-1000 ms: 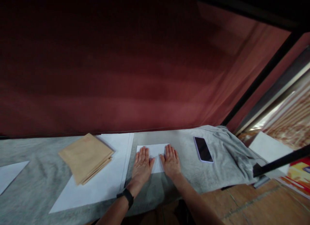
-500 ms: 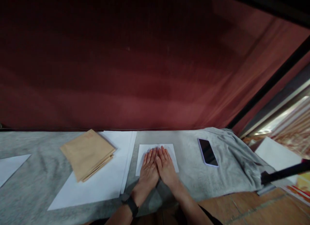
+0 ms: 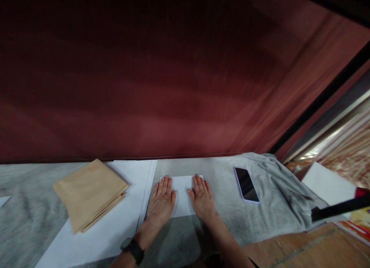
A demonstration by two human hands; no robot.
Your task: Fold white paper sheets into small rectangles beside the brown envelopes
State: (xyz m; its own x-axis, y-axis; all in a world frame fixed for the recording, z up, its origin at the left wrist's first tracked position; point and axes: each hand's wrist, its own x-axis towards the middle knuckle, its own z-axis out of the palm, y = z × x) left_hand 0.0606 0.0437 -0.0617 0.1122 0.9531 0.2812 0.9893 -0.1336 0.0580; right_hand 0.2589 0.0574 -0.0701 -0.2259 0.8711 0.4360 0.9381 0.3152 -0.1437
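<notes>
A grey cloth (image 3: 222, 218) covers the long work surface, which runs along a dark red fabric wall (image 3: 173, 91); a black pole (image 3: 320, 100) slants at the right, above a brown tiled floor (image 3: 266, 250). The small white sheet (image 3: 183, 196) lies flat on the cloth, between the large white sheets (image 3: 115, 225) and a dark-screened phone (image 3: 246, 184). The left hand (image 3: 161, 198) and right hand (image 3: 202, 198) rest palm down on its opposite sides, well apart, fingers extended, gripping nothing. A stack of folded brown paper (image 3: 91, 195) sits partly on the large sheets; whether it holds contents cannot be told.
</notes>
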